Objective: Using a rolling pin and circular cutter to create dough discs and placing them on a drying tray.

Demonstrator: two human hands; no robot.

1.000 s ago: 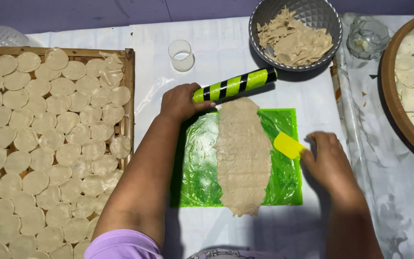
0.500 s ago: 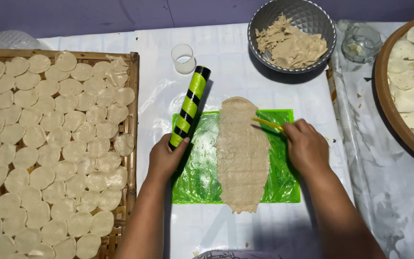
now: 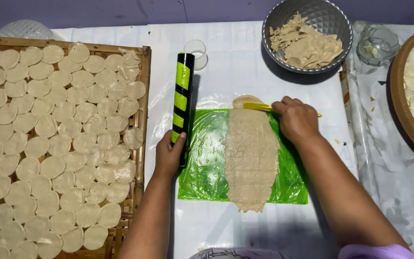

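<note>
Your left hand is closed around the lower end of the rolling pin, which is black with green stripes. The pin lies almost upright in the frame, just left of the green plastic sheet, and its far end is close to a small clear ring cutter at the upper centre.

Your right hand is curled over a thin yellow tool and holds it at the top end of the rolled dough strip. The tool's tip lies on a small round lump of dough there. The long strip lies down the middle of the green sheet, in the centre of the frame, and its lower end goes a little past the sheet's edge.

At the left, a bamboo tray is covered with many cut dough rounds. At the upper right stands a metal bowl with dough scraps, next to it a small glass dish. At the right edge you see part of a round wooden tray with more rounds.
</note>
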